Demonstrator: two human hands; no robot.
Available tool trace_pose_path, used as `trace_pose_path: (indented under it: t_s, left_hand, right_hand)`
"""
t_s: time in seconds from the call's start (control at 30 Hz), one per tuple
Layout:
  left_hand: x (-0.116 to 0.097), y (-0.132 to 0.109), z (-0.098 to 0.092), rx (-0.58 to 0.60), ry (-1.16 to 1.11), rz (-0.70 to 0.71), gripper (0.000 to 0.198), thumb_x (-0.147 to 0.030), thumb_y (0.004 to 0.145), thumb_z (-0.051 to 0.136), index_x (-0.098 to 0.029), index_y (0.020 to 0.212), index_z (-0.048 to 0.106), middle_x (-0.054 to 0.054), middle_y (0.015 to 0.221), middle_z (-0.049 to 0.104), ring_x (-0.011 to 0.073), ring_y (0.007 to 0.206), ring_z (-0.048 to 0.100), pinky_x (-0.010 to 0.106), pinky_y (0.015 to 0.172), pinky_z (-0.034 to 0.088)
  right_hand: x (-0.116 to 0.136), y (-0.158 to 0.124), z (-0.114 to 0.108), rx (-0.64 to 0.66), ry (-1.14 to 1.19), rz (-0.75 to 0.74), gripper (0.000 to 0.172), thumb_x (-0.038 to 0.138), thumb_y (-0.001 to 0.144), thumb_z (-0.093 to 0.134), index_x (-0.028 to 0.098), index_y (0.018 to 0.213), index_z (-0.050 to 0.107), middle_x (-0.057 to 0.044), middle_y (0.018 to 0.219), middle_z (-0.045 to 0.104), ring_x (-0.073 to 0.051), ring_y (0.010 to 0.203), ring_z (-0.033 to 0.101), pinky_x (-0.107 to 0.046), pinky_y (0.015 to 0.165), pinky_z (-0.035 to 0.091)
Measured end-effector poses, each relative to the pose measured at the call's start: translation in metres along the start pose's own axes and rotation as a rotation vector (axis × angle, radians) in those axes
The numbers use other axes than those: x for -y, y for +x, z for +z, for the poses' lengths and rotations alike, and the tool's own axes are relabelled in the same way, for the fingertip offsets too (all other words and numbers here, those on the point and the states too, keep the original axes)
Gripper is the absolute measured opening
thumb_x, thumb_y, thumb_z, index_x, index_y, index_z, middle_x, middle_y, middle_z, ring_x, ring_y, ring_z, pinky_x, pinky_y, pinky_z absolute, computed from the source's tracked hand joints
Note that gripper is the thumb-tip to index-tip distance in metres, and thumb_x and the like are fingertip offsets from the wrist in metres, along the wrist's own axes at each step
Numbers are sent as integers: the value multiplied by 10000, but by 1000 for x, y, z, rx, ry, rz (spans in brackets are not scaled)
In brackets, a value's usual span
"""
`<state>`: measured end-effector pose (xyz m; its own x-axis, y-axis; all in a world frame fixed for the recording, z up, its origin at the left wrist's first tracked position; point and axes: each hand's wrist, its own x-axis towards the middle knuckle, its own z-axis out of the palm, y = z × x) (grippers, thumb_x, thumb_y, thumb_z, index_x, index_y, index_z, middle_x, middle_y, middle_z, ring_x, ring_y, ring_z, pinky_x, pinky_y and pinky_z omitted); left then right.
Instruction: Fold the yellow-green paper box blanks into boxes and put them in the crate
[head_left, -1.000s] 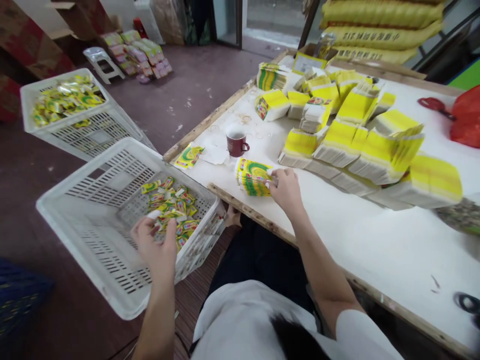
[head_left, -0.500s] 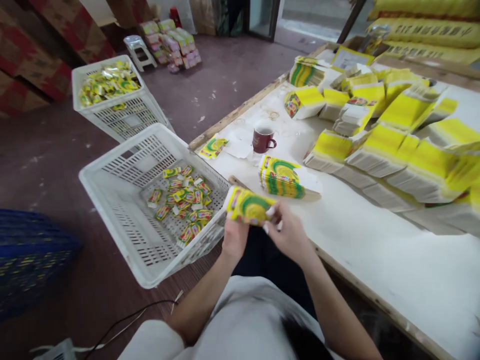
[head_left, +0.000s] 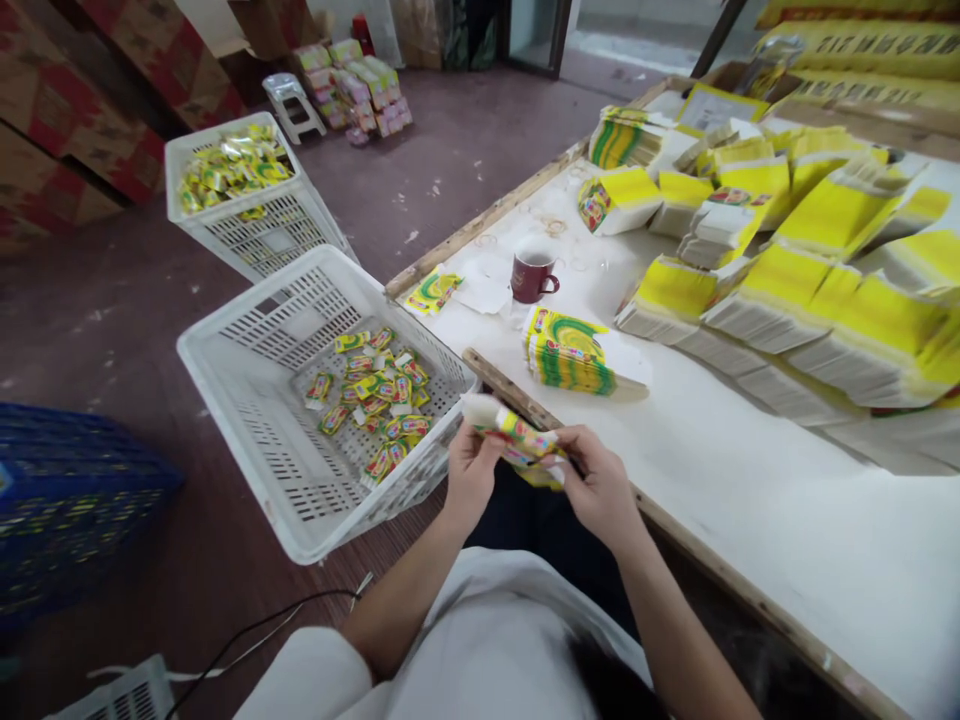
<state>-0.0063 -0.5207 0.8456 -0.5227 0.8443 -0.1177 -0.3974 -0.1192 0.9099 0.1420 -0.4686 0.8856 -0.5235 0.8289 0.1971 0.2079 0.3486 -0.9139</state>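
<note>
Between both hands is a yellow and green printed packet (head_left: 517, 432), partly folded, above my lap by the table edge. My left hand (head_left: 472, 465) pinches its left part, and my right hand (head_left: 598, 485) grips its right end. A fanned stack of flat yellow-green packets (head_left: 570, 350) lies on the white table (head_left: 757, 500) just beyond. Left of my hands, a white crate (head_left: 247, 430) holds several small folded packets (head_left: 382, 390) on its bottom.
A dark red mug (head_left: 532, 277) stands on the table near a loose packet (head_left: 435, 291). Many yellow-and-white stacks (head_left: 802, 290) cover the table's far right. A second white crate (head_left: 262, 235) with packets, a blue crate (head_left: 75, 500) and a white stool (head_left: 294, 108) are on the floor.
The packet has gone from flat, with its lemon print showing, to tilted and partly folded. My right hand has moved slightly right and down. The view has shifted a little.
</note>
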Motion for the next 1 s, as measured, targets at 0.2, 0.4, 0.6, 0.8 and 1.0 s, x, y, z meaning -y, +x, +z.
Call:
trace_pose_path:
  t_s: [0.2, 0.4, 0.6, 0.8, 1.0]
  left_hand:
    - [-32, 11, -26, 274, 60, -71, 624, -721, 746, 692, -198, 1076, 773, 99, 1031, 784, 287, 967, 723, 429, 930, 553]
    - [-66, 21, -40, 659, 394, -60, 1016, -717, 584, 817, -273, 1442, 501, 131, 1455, 569, 360, 1324, 549, 520, 1144, 394]
    - [-56, -2, -6, 575, 825, -78, 695, -362, 723, 802, -163, 1292, 457, 96, 1147, 687, 263, 1032, 668, 390, 917, 523]
    - [-46, -10, 3, 594, 855, -7, 608, -350, 721, 781, -210, 1220, 464, 71, 1067, 697, 262, 933, 693, 371, 831, 537]
    - [-26, -12, 5, 510, 925, -77, 968, -352, 567, 894, -202, 1365, 367, 139, 1202, 652, 362, 1051, 668, 469, 882, 521]
  right_hand:
    - [-3, 4, -31, -36, -180, -233, 244, 29, 889, 523, 236, 969, 625, -4, 838, 684, -151, 774, 641, -253, 687, 511]
    - [1, 3, -33, 100, -437, -476, 244, 48, 933, 530, 256, 941, 658, -15, 894, 731, -185, 875, 614, -355, 889, 506]
    - [-17, -10, -7, -280, -220, -235, 515, 272, 902, 650, 260, 1383, 464, -123, 1318, 581, -288, 1280, 527, -572, 1136, 389]
    - [-35, -11, 11, -189, 426, 226, 477, 440, 975, 531, 270, 1394, 381, -159, 1431, 509, -261, 1303, 565, -482, 1065, 505]
    - [-14, -14, 27, -313, 452, 242, 583, 381, 966, 542, 311, 1481, 279, -164, 1531, 385, -265, 1348, 530, -483, 1062, 506]
